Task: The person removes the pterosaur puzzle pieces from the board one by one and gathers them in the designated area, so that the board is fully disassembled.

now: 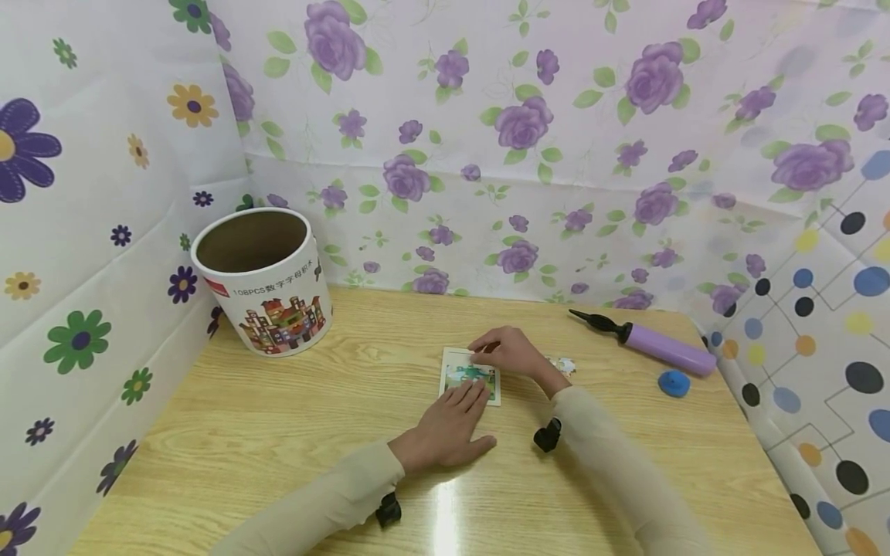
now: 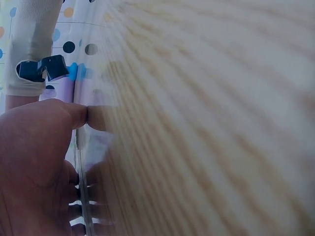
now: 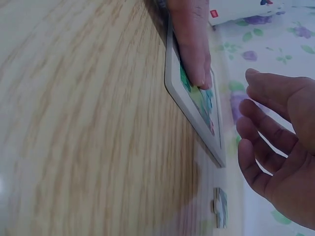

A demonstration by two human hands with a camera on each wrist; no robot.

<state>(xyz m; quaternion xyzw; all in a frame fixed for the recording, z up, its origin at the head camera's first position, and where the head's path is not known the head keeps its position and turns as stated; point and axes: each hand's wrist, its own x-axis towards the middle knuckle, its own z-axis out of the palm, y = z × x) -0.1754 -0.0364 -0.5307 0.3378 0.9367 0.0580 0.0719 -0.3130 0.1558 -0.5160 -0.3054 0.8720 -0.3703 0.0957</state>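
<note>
A small white-framed puzzle board (image 1: pixel 470 376) with a green and blue picture lies flat on the wooden table (image 1: pixel 278 432). My left hand (image 1: pixel 453 425) lies flat on the table, its straight fingers pressing the board's near edge; in the right wrist view one left finger (image 3: pixel 193 46) rests on the board (image 3: pixel 197 110). My right hand (image 1: pixel 506 351) sits at the board's far right corner, and in the right wrist view this hand (image 3: pixel 278 142) has loosely curved fingers holding nothing. In the left wrist view the left hand (image 2: pixel 34 162) fills the lower left. Loose puzzle pieces (image 1: pixel 565 364) lie just right of the right hand.
A white cardboard tub (image 1: pixel 263 282), open at the top, stands at the back left. A purple hand pump (image 1: pixel 657 346) and a blue cap (image 1: pixel 674 383) lie at the back right. Flowered sheets wall in the table on three sides.
</note>
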